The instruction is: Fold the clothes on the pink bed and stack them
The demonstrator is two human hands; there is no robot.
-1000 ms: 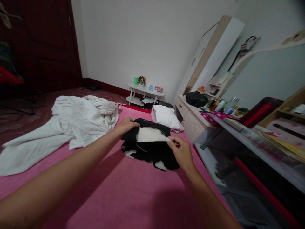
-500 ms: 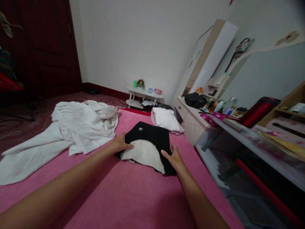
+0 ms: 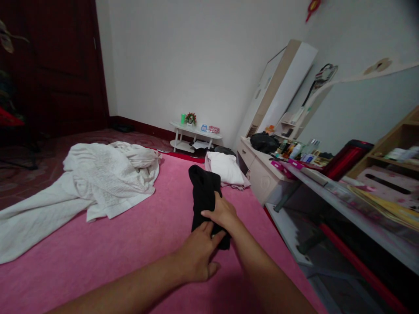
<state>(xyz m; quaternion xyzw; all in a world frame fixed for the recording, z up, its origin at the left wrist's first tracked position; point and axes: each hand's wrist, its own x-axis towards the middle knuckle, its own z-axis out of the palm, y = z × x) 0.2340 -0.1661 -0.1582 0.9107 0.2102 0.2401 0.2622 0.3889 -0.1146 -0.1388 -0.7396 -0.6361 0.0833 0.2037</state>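
Observation:
A black garment [image 3: 203, 192] lies folded into a narrow upright strip on the pink bedspread [image 3: 157, 244]. At its near end, my left hand [image 3: 198, 253] rests with fingers spread on the cloth and the thumb apart. My right hand [image 3: 224, 213] grips the garment's right side, thumb across the top; some of its fingertips are hidden. A rumpled white cloth [image 3: 111, 174] is heaped to the left. Beyond the garment sits a folded white cloth [image 3: 225, 168] with a pinkish edge.
A dressing table [image 3: 266, 174] with bottles and a black bag [image 3: 264, 142] stands along the right. Nearer on that side is a glass-topped desk [image 3: 330, 187] holding a red cylinder [image 3: 348, 159]. A low white table [image 3: 196, 129] stands by the far wall.
The black garment was spread wider with its pale inside showing; now it is folded narrow. My left hand has moved right and nearer, and my right hand slightly left onto the cloth.

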